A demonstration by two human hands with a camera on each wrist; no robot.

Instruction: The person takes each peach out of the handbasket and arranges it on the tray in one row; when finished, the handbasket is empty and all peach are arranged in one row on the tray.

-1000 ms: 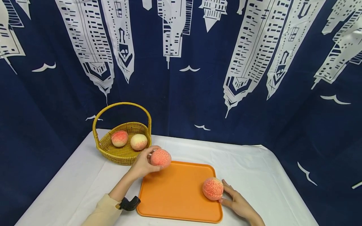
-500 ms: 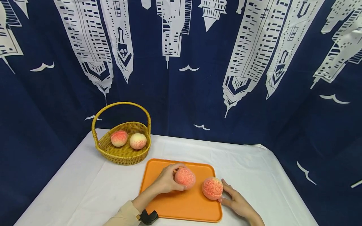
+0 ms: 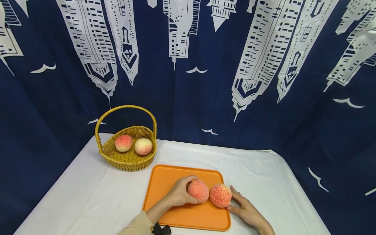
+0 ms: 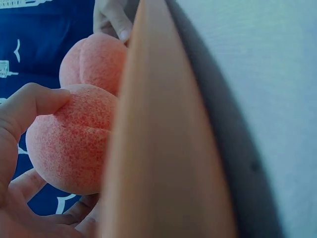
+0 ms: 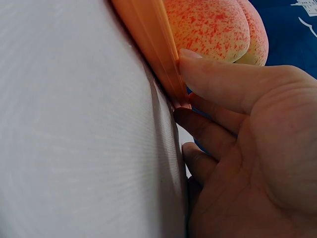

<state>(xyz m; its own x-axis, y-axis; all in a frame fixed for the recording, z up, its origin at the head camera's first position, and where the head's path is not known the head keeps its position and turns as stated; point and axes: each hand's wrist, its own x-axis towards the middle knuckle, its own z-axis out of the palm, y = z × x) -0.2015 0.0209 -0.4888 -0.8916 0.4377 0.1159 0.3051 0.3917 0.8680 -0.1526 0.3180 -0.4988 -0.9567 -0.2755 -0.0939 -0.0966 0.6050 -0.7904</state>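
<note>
My left hand (image 3: 182,192) grips a pink peach (image 3: 198,191) low over the orange tray (image 3: 173,215), its thumb and fingers round the fruit. In the left wrist view the thumb lies across this peach (image 4: 74,141), and the tray's blurred side hides part of it. A second, redder peach (image 3: 221,195) sits at the tray's right side, just beside the first. At the tray's right edge, my right hand (image 3: 245,209) has its thumb on the rim. The right wrist view shows the thumb and fingertips holding the tray edge (image 5: 153,39), close by the second peach (image 5: 213,29).
A woven basket (image 3: 129,165) with a tall handle stands at the back left and holds two peaches, a red one (image 3: 123,143) and a paler one (image 3: 143,147). White cloth (image 3: 73,195) covers the table. Behind it hangs a dark blue curtain (image 3: 188,107).
My left hand has carried its peach from beside the basket, right and toward me over the tray, up to the second peach. The right hand and the tray's right edge have stayed put.
</note>
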